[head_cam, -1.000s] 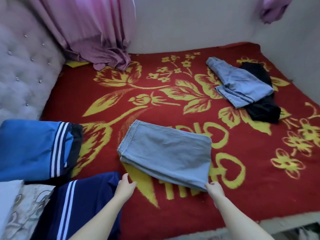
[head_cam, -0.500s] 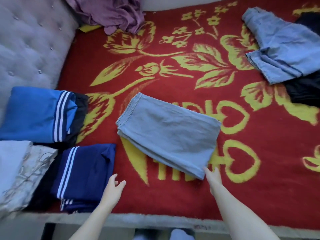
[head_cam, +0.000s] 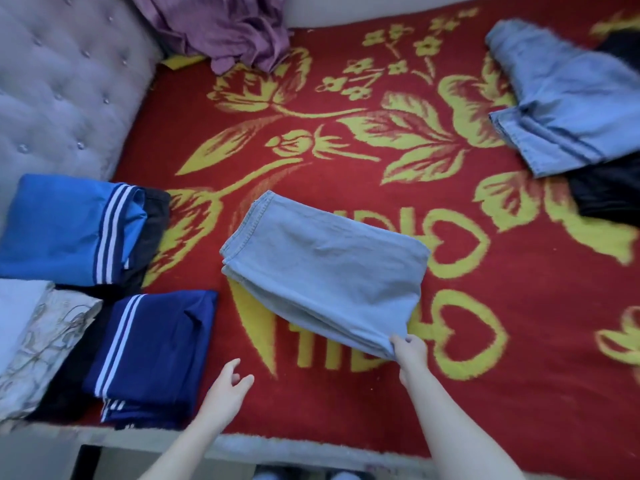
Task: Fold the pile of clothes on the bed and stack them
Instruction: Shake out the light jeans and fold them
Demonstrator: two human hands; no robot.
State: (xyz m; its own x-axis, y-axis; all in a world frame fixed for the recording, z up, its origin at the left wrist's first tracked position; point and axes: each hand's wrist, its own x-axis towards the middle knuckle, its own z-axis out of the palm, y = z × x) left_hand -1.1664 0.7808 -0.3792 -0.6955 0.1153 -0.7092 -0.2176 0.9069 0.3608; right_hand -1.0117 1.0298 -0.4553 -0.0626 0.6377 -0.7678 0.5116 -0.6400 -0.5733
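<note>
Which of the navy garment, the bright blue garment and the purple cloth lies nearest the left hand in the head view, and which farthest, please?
From the left hand:
1. Navy garment, just to its left, near side.
2. Bright blue garment, farther left and back.
3. Purple cloth, far back, at the top of the view.

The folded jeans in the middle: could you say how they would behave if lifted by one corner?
Probably floppy: the folded jeans show creases and loose layered edges. Lifted at the corner the right hand pinches, layers would likely sag open.
</note>
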